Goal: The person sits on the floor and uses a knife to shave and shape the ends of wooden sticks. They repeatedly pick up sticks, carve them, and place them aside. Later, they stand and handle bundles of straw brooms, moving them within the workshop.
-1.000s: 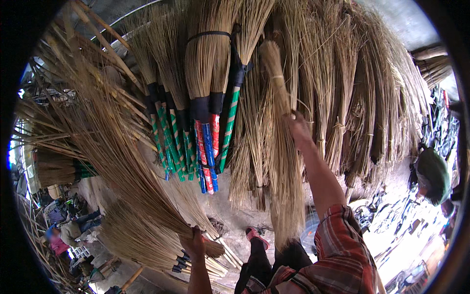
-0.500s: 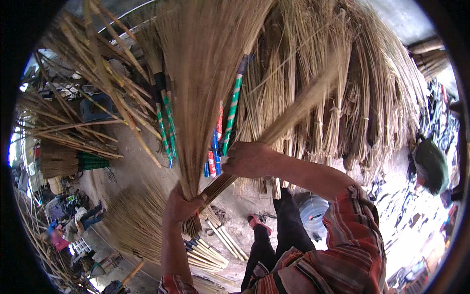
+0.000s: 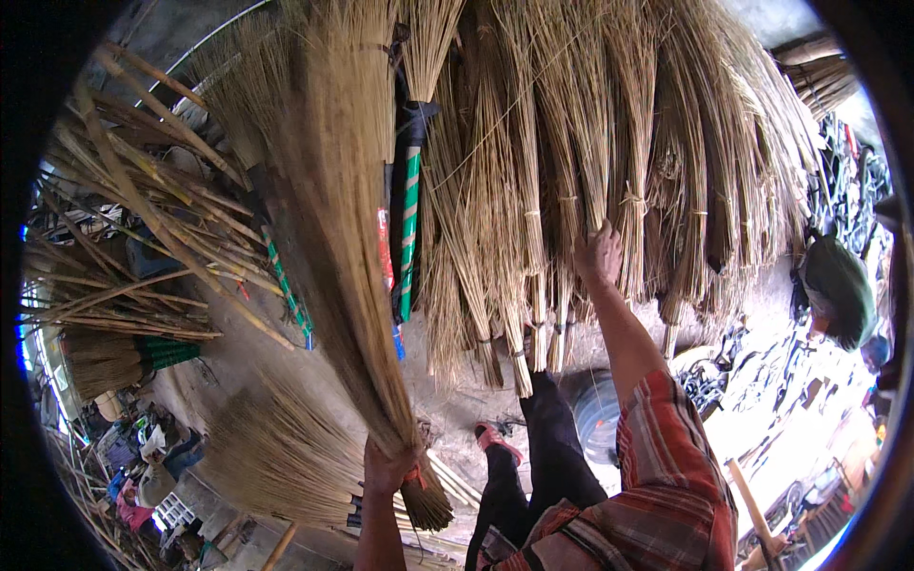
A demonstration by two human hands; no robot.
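Observation:
My left hand is closed around the lower end of a big bundle of broom grass, near an orange-red tie. The grass rises and leans up to the left, its brush end fanning out. My right arm stretches forward to a row of dry grass bundles. At their stalks my right hand has its fingers closed on a bunch of broom grass, partly hidden by the hand. Just right of the held bundle stands a broom with a green striped handle.
Bamboo poles pile up at the left, beside a broom head with green binding. Finished-looking brooms lie at lower left. A round grey tub stands by my legs. A person in a dark green top is at far right.
My right hand has left the left-hand bundle and moved forward and right to the row of grass. The thin bunch it held now appears merged with the left-hand bundle, which has shifted nearer me.

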